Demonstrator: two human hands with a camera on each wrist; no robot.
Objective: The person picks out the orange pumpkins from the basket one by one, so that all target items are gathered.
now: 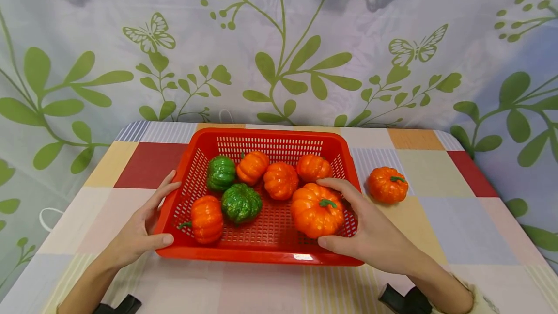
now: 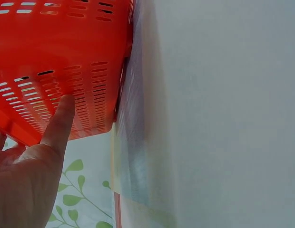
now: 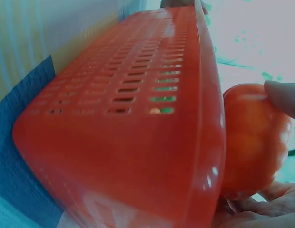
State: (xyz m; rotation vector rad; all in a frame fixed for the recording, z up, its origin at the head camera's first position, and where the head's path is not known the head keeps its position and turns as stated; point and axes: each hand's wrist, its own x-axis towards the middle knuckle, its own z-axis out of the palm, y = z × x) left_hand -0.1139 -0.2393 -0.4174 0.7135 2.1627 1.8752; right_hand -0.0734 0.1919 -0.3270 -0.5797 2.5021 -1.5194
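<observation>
We see a glossy, ribbed orange pumpkin point(image 1: 316, 213) with a green stem point(image 1: 328, 203) at the right end of the red basket point(image 1: 261, 255), held in the right hand's point(image 1: 371, 237) grip. The left hand point(image 1: 138, 232), its grip wide, touches the basket's left side. In the right wrist view, the rim hides part of the pumpkin and the frame edge cuts its stem.

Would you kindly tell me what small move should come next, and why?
I would probably lower the orange pumpkin in the right grip onto the basket floor: the right wrist view shows it jutting above the basket's rim, bare floor lies just left of it, and the left grip touches the basket's left side, which may help steady the basket.
</observation>
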